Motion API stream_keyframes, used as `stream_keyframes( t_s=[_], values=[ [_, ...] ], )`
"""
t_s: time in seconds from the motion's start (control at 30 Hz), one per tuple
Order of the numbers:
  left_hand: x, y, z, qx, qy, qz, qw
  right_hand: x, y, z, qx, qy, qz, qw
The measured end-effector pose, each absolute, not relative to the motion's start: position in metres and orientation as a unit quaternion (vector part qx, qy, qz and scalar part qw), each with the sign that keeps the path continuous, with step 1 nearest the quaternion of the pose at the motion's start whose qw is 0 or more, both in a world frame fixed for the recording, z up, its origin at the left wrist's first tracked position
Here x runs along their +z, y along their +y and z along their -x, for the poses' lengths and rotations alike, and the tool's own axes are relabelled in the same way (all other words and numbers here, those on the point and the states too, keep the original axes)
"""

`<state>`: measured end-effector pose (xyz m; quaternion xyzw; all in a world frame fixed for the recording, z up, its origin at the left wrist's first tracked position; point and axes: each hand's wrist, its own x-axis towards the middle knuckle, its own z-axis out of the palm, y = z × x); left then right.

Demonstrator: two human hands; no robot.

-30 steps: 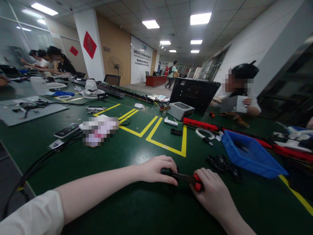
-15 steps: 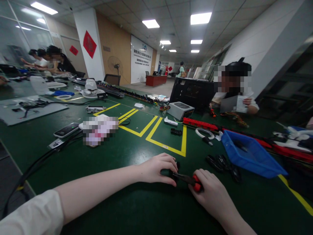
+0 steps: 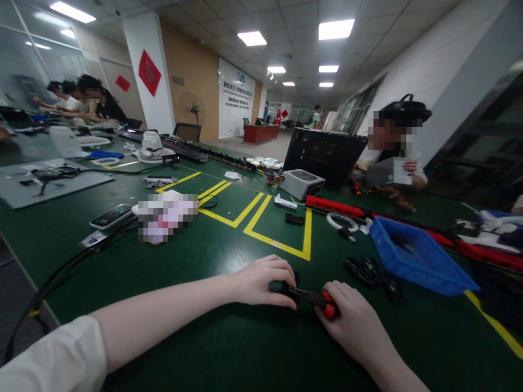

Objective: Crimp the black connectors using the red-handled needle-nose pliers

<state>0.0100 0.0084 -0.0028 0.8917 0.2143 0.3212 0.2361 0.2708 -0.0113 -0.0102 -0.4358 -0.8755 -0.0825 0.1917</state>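
My right hand [image 3: 349, 313] is closed around the red handles of a pair of pliers [image 3: 312, 297], whose dark jaws point left. The jaw tips meet a small black part [image 3: 296, 279] in front of my left hand [image 3: 263, 280]. That hand curls its fingers and thumb around the black part, which is mostly hidden, so its kind cannot be made out. Both hands are low over the green tabletop [image 3: 196, 343]. Coiled black cables [image 3: 371, 272] lie beyond my right hand.
A blue tray [image 3: 425, 256] stands at the right. Further back are a grey power supply unit [image 3: 303, 184], a black case [image 3: 324, 155] and a red strip [image 3: 335, 207]. A small black connector [image 3: 294, 219] lies inside yellow tape. A co-worker [image 3: 396, 141] holds a grey box across the table.
My hands and the pliers stay almost in place, with only a slight shift of my left thumb. The co-worker's head has moved a little right, and a distant person has walked to the right.
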Motion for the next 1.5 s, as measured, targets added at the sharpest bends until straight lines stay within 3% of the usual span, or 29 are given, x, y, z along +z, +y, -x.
stream_keyframes(
  t_s=[0.5, 1.23, 1.5],
  values=[
    [0.0004, 0.0075, -0.0088, 0.328, 0.234, -0.857, 0.321, -0.0131, -0.0117, -0.2758, -0.076, -0.869, 0.448, 0.197],
    [0.0015, 0.0065, -0.0066, 0.327, 0.26, -0.84, 0.345, -0.0096, -0.0155, -0.271, -0.07, -0.858, 0.472, 0.19],
    [-0.0034, 0.0104, -0.008, 0.319, 0.266, -0.811, 0.412, -0.0084, -0.0145, -0.2716, -0.084, -0.859, 0.467, 0.192]
  ],
)
